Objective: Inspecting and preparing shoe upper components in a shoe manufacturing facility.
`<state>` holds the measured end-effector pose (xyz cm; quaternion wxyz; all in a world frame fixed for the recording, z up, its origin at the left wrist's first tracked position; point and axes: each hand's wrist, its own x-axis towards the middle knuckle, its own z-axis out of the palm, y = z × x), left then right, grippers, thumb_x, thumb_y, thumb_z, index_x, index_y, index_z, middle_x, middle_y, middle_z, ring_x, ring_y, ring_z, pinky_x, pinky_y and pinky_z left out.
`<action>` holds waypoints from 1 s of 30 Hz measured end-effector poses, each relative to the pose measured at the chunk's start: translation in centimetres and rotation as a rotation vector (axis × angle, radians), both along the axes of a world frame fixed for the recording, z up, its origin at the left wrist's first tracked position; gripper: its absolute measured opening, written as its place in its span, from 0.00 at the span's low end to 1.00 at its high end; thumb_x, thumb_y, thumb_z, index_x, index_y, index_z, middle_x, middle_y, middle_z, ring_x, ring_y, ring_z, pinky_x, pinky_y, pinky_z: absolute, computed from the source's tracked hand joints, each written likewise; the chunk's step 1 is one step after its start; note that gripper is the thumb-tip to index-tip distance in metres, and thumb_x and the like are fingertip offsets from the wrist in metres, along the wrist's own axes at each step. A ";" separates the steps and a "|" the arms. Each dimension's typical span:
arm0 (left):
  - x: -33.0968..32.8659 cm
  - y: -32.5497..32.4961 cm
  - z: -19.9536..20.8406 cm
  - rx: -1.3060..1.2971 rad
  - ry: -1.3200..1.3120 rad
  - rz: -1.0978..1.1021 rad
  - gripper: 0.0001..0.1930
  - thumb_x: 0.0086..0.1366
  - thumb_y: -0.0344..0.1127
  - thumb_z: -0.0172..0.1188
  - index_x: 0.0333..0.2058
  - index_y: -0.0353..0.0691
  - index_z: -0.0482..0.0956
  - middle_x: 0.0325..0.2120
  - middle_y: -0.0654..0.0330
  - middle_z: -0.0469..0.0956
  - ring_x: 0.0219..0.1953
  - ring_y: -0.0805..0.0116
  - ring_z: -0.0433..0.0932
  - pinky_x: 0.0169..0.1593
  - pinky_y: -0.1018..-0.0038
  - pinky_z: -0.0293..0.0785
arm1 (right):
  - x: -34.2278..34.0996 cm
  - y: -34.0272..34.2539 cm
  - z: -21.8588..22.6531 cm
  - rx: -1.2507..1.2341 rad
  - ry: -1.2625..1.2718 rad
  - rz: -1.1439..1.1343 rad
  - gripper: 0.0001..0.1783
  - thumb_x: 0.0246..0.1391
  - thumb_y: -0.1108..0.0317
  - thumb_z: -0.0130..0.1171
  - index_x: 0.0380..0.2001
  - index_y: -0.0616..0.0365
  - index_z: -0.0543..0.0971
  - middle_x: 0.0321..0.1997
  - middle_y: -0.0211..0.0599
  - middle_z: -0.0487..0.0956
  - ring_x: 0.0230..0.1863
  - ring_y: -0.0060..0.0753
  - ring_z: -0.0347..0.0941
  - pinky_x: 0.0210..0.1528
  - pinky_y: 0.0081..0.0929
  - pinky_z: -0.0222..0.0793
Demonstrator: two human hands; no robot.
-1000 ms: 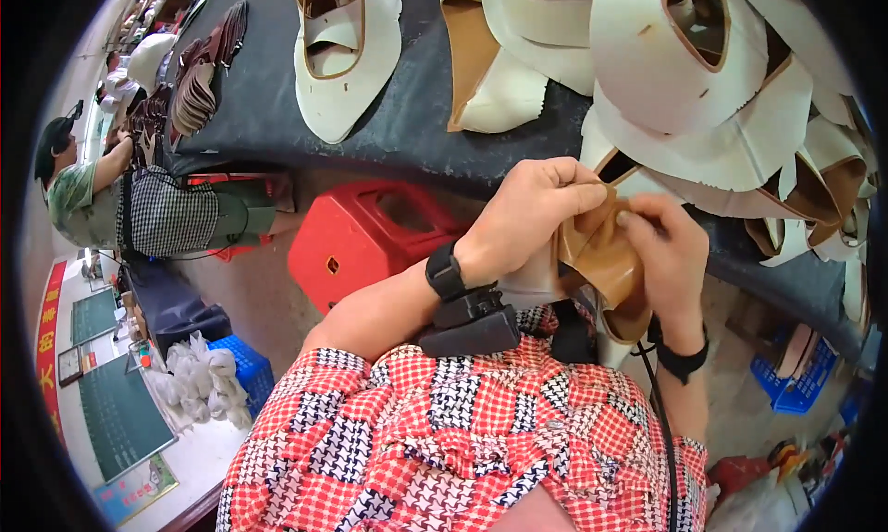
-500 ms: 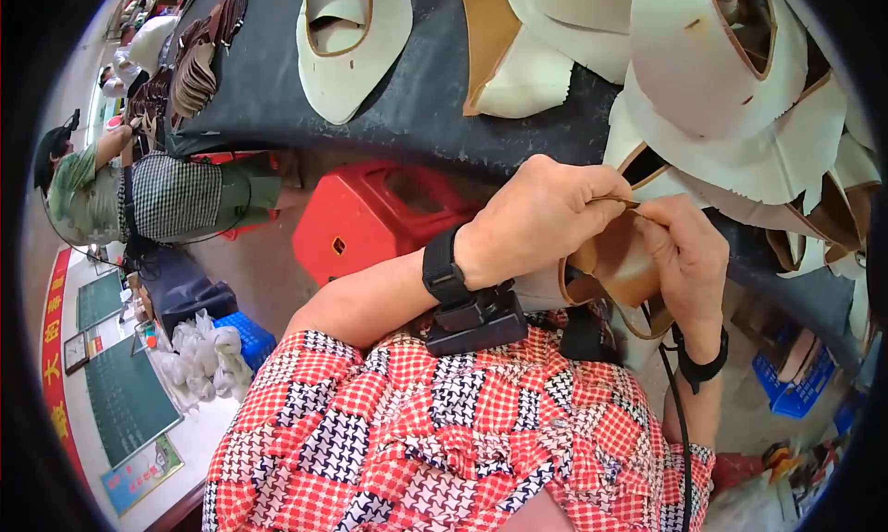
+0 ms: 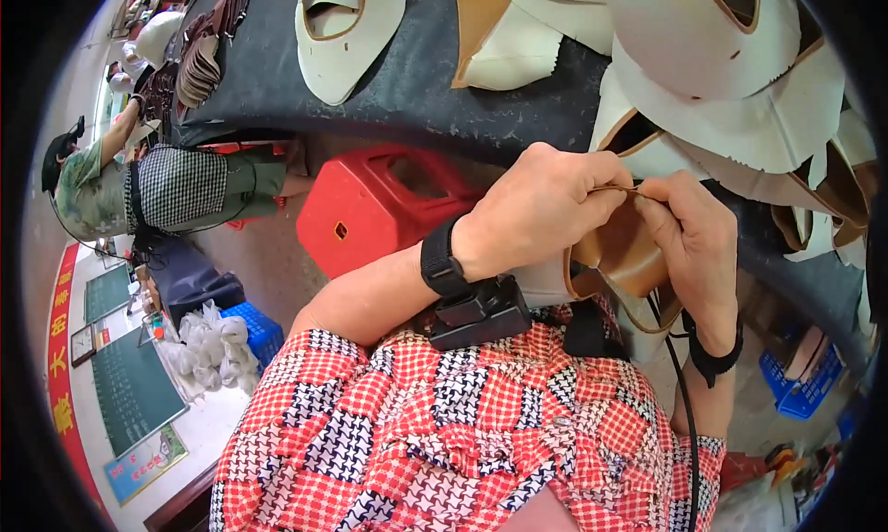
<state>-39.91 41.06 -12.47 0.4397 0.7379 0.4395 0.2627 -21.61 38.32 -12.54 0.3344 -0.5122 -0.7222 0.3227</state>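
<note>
My left hand [image 3: 546,204] and my right hand [image 3: 692,241] meet in front of me at the edge of the black-covered table. Between them hangs a tan leather shoe upper [image 3: 634,247], its smooth brown face partly visible. Thumb and fingers of each hand pinch its thin upper edge, the two pinches close together. Fingers hide the exact bit of edge being gripped. Just beyond my right hand lies a pile of pale shoe uppers [image 3: 731,148] with brown inner sides and notched edges.
A red plastic stool [image 3: 347,213] stands left of my hands, below the black table cover [image 3: 398,106]. More pale uppers [image 3: 347,60] lie on that cover. A blue basket [image 3: 800,384] is low at right. At far left, a co-worker [image 3: 92,199] bends near stacked dark pieces [image 3: 199,74].
The view has shifted slightly. Both hands still pinch the shoe upper's edge, and their fingers have moved a little. The co-worker's arm now stretches farther toward the dark pieces.
</note>
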 end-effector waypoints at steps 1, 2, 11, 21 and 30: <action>0.1 -0.1 0.0 -0.007 -0.005 0.015 0.07 0.56 0.28 0.57 0.34 0.36 0.78 0.18 0.56 0.76 0.16 0.75 0.73 0.24 0.80 0.70 | 0.0 0.0 -0.1 -0.002 0.004 -0.002 0.07 0.45 0.77 0.59 0.30 0.62 0.74 0.25 0.40 0.71 0.25 0.41 0.69 0.27 0.28 0.64; 0.1 -0.2 0.0 -0.010 0.000 0.012 0.07 0.56 0.28 0.57 0.34 0.36 0.78 0.18 0.56 0.76 0.16 0.75 0.73 0.24 0.80 0.70 | 0.0 0.0 -0.3 0.011 0.010 0.003 0.07 0.45 0.77 0.59 0.30 0.62 0.74 0.25 0.40 0.71 0.25 0.42 0.69 0.27 0.28 0.64; 1.0 -0.9 0.2 0.098 0.039 0.053 0.05 0.54 0.27 0.58 0.31 0.36 0.79 0.19 0.59 0.76 0.17 0.77 0.73 0.24 0.81 0.69 | 0.1 -1.1 -0.2 -0.288 0.281 -0.192 0.09 0.46 0.76 0.60 0.32 0.64 0.73 0.27 0.36 0.75 0.25 0.25 0.71 0.28 0.21 0.65; 1.0 -1.3 0.2 0.040 -0.090 0.023 0.06 0.54 0.25 0.59 0.32 0.35 0.79 0.21 0.58 0.77 0.19 0.76 0.75 0.25 0.82 0.70 | 0.1 -2.4 -0.2 -0.461 0.714 -0.243 0.07 0.49 0.78 0.57 0.33 0.63 0.72 0.31 0.26 0.75 0.29 0.11 0.67 0.33 0.11 0.64; 0.7 -0.9 -0.2 0.003 -0.110 -0.015 0.06 0.57 0.26 0.59 0.35 0.37 0.78 0.20 0.58 0.77 0.20 0.73 0.75 0.26 0.80 0.71 | -0.5 -2.2 -0.7 -0.416 0.804 -0.257 0.06 0.48 0.80 0.56 0.31 0.62 0.72 0.34 0.28 0.75 0.31 0.12 0.67 0.35 0.13 0.64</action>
